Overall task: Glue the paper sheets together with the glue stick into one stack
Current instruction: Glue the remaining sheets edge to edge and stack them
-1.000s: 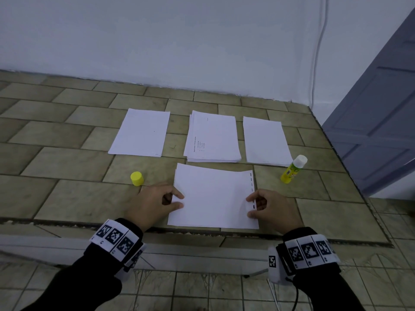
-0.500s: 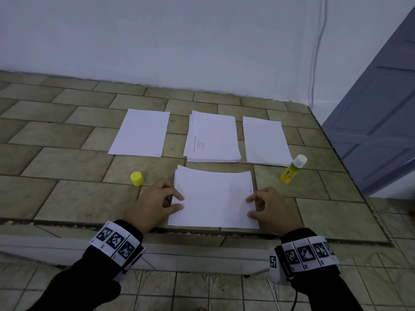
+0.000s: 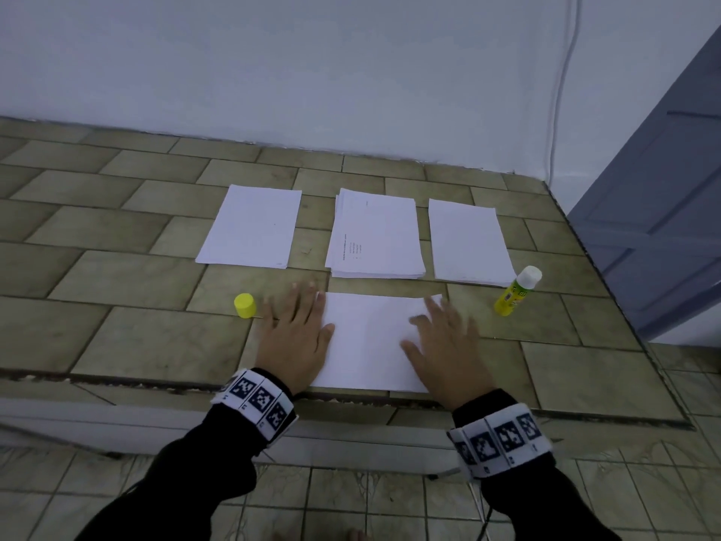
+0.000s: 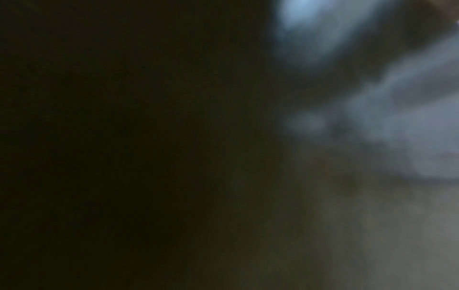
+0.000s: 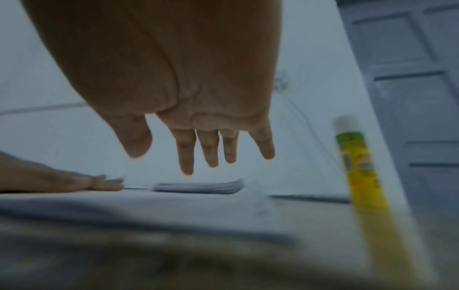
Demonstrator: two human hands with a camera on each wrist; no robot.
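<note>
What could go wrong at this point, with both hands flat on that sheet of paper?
The near sheets reach the tiled ledge's front edge, so a sideways push from the left hand or right hand could skew them or slide them off. The glue stick stands uncapped beside the right hand; a careless sweep might topple it.

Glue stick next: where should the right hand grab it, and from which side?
Grip the glue stick around its yellow barrel, below the white top, coming from its near left, where the right hand lies. It stands upright, apart from the paper, so its sides look free.

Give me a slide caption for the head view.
Both hands pressing the near paper sheet flat; glue stick standing uncapped.
</note>
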